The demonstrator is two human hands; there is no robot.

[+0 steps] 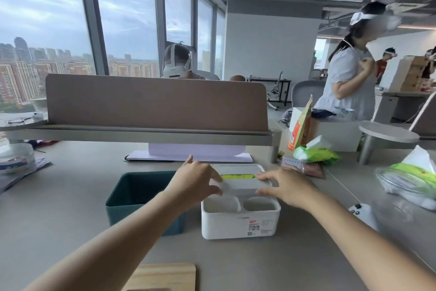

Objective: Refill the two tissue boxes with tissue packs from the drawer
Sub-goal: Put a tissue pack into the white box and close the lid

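Note:
A white tissue box [238, 223] with two front cups stands mid-desk. Its white lid [240, 183] lies on top, and a strip of green tissue pack [237, 176] shows through the lid's slot. My left hand [194, 182] presses on the lid's left end, fingers spread. My right hand [284, 185] rests on the lid's right end in the same way. To the left, touching the white box, stands a dark green tissue box [132, 196], open on top, with nothing visible inside. A wooden lid [162, 276] lies at the desk's near edge.
Two green tissue packs lie at the right: one [316, 152] behind the box, another [410, 179] opened at the far right. A grey divider [155, 102] bounds the desk's back. An orange bag [299, 125] stands behind. A person stands at the right, another sits behind the divider.

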